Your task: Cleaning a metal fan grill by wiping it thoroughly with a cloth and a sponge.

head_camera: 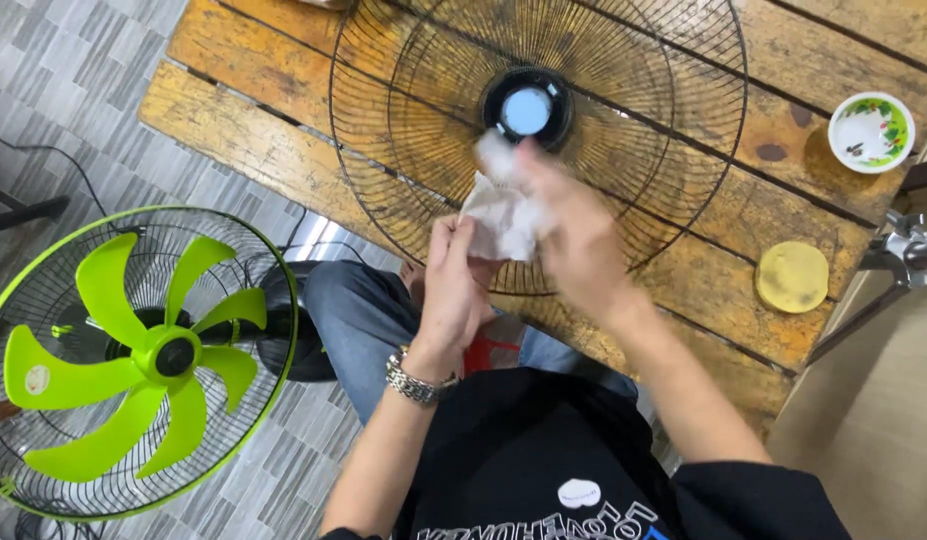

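Observation:
A black wire fan grille (624,90) lies flat on a worn wooden table (254,70), with a round black hub and pale blue centre (528,108). Over its near edge both my hands hold a crumpled white tissue (499,215). My left hand (452,290), with a metal watch on the wrist, grips the tissue's lower left side. My right hand (574,230) is blurred and pinches its upper right part, close below the hub.
A standing fan with lime green blades (134,360) and a green-rimmed guard sits on the tiled floor at left. A small white floral bowl (871,130) and a round yellow disc (793,277) rest on the table's right side. A metal fitting (909,250) juts in at the right edge.

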